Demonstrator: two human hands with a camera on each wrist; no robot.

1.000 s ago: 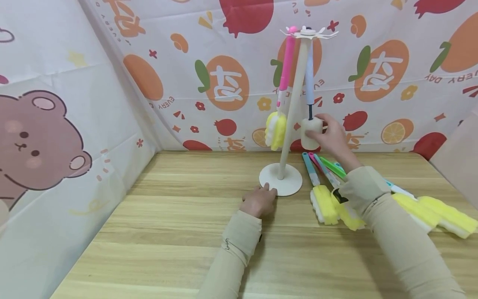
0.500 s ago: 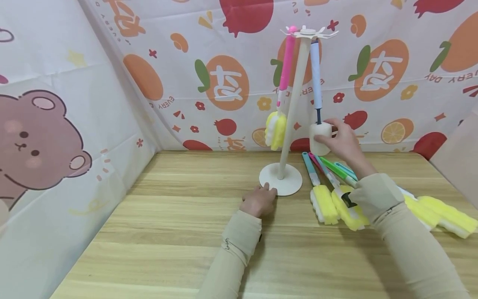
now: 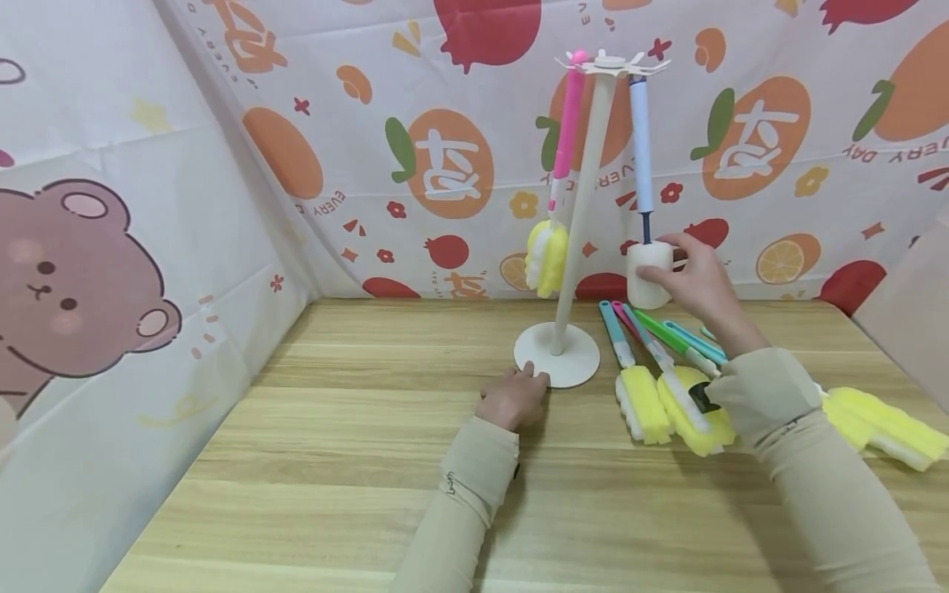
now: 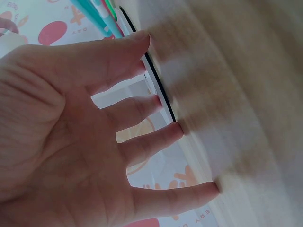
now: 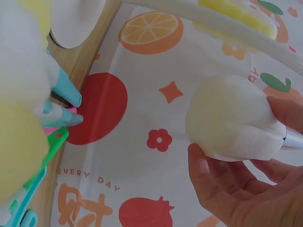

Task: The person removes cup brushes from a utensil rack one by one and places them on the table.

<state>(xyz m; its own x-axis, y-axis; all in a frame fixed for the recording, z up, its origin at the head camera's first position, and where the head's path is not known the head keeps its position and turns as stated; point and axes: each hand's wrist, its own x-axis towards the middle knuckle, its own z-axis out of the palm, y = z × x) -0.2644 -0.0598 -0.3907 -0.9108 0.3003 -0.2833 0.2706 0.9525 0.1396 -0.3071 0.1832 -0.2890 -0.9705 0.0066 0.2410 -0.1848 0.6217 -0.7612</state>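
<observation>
In the head view, a white stand point(image 3: 582, 206) rises from a round base point(image 3: 572, 372), with a ring of hooks on top. My left hand point(image 3: 514, 399) rests its fingertips at the base's front edge; in the left wrist view its fingers are spread and fairly straight. My right hand point(image 3: 703, 284) pinches the white sponge head point(image 5: 227, 113) of a bottle brush point(image 3: 642, 148) with a pale blue handle. The top of that handle is at the hooks, right of the pole; whether it is hooked I cannot tell. A pink sponge brush point(image 3: 569, 123) hangs left of the pole.
Several sponge brushes with yellow-and-white heads lie on the wooden table point(image 3: 334, 461) below my right arm, among them a teal-handled one point(image 3: 614, 333) and a green-handled one point(image 3: 667, 333). A printed cloth point(image 3: 460, 255) stands behind the table and another point(image 3: 185, 288) at the left.
My right hand has moved right and slightly down with the sponge head. The pale blue handle has shifted right, away from the pole. My left hand and the stand have stayed put.
</observation>
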